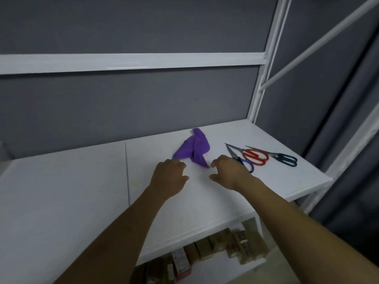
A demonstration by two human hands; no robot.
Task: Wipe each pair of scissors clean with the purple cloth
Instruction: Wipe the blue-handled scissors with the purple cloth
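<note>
Purple cloth [194, 149]: crumpled, ungripped. Scissors [255, 156], three pairs, right of cloth (laid ready, likely unwiped). Left hand [170, 177], right hand [227, 173]: nearside of cloth, fingers loosely curled, empty.

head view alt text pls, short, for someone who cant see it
Two bare hands, left hand and right hand, reach across a white table toward a crumpled purple cloth, holding nothing. Three pairs of scissors lie just right of the right hand, with blue, red and dark handles.

Soft purple cloth [194, 149], smooth shelf [82, 191]
</note>
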